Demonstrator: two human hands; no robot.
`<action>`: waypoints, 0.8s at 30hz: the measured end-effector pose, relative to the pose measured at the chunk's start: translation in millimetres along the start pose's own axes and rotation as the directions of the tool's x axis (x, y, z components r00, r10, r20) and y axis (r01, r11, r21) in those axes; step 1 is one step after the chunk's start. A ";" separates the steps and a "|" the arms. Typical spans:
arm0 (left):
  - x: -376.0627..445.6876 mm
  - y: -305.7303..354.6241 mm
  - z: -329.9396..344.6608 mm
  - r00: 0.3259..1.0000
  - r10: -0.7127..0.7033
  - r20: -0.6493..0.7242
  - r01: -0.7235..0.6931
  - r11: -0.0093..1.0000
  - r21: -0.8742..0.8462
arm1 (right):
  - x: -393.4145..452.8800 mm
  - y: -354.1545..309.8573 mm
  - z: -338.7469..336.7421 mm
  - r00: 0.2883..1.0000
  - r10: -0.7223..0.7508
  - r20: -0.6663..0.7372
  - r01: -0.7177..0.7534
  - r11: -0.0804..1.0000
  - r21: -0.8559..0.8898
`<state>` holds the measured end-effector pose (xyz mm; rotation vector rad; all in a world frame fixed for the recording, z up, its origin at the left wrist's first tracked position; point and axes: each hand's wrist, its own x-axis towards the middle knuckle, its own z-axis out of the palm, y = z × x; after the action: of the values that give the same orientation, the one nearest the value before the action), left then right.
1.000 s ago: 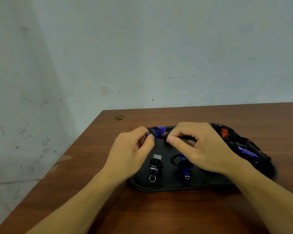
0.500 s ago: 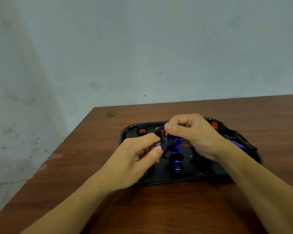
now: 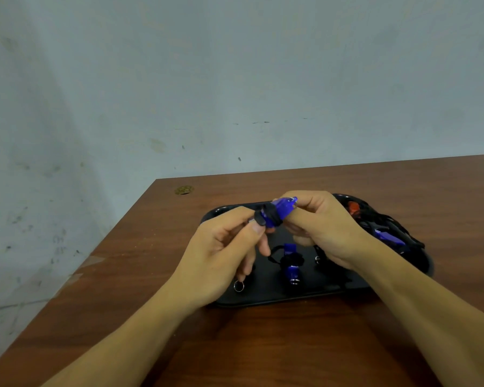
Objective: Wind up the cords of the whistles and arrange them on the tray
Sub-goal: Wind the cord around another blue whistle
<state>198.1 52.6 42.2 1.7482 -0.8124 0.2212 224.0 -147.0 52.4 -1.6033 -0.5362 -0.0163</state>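
Both hands are lifting a blue whistle [image 3: 281,211] clear of the black tray [image 3: 263,298], where 1 second ago they were pressing low at its 12 o'clock edge. The left hand [image 3: 221,258] is now pinching the black cord [image 3: 266,216] wound around it, while the right hand [image 3: 322,227] is gripping the whistle's far end.

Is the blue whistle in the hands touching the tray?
Apart. The head view shows the blue whistle pinched between the left hand and right hand, lifted above the black tray.
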 end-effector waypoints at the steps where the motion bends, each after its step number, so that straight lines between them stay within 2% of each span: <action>1: 1.5 -0.9 -1.3 0.999 -0.006 -0.033 0.005 1.000 -0.009 | -0.2 -1.1 0.5 0.999 -0.044 -0.023 0.043 0.997 -0.058; 4: 3.5 -2.6 -4.4 0.994 -0.011 -0.112 0.011 1.000 0.000 | -1.7 -3.3 4.5 0.977 -0.212 -0.034 0.195 0.940 -0.281; 7: 5.0 -2.8 -5.4 0.981 -0.035 -0.191 0.046 0.997 0.057 | -3.7 -0.8 5.4 0.958 -0.288 0.007 0.258 0.845 -0.469; 10: 6.5 -4.7 -9.4 0.961 -0.081 -0.265 0.120 0.984 0.134 | -5.2 -0.2 2.3 0.938 -0.346 0.020 0.297 0.771 -0.563; 12: 5.2 -6.6 -13.1 0.960 -0.069 -0.270 0.141 0.956 0.256 | -5.9 -2.9 1.0 0.924 -0.382 0.026 0.327 0.750 -0.575; 14: 2.5 -6.4 -13.4 0.973 -0.041 -0.226 0.123 0.923 0.364 | -5.9 -5.7 0.8 0.911 -0.413 0.017 0.351 0.750 -0.562; 19: -1.6 1.5 -7.9 1.000 -0.015 -0.006 0.016 0.902 0.432 | -4.9 -10.6 1.4 0.922 -0.386 -0.016 0.329 0.806 -0.493; 22: -5.6 6.6 -3.5 0.991 -0.017 0.135 -0.037 0.923 0.384 | -3.8 -11.9 0.1 0.938 -0.345 -0.026 0.309 0.867 -0.390; 24: -7.7 11.3 -0.4 0.984 -0.002 0.180 -0.055 0.948 0.313 | -2.0 -10.2 -1.2 0.952 -0.307 -0.016 0.289 0.913 -0.288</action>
<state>185.4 54.7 47.0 2.0830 -0.9714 0.2248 219.1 -148.7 61.5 -1.7769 -0.7536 -0.3870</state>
